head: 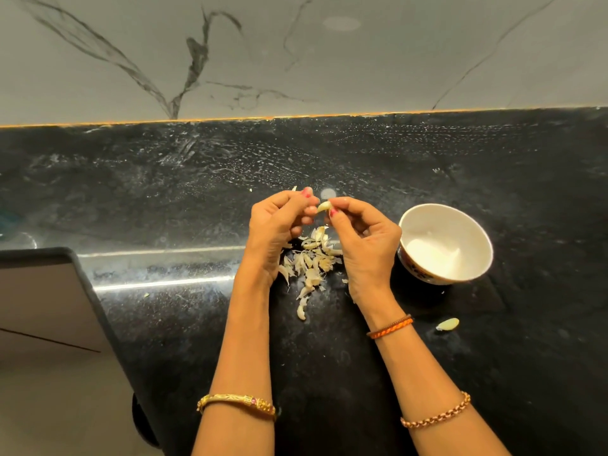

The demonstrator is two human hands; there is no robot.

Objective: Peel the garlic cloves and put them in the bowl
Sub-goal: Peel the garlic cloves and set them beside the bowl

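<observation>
Pale garlic clove aloft; white bowl, contents perhaps cloves.

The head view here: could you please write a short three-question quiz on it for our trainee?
1. True or false: the bowl sits to the person's left.
2. What do both hands pinch? A) a knife B) a clove C) a spoon
3. The pile of peels lies on the ____.

Key: 1 false, it is on the right. 2 B: left hand and right hand pinch the clove. 3 counter.
</observation>
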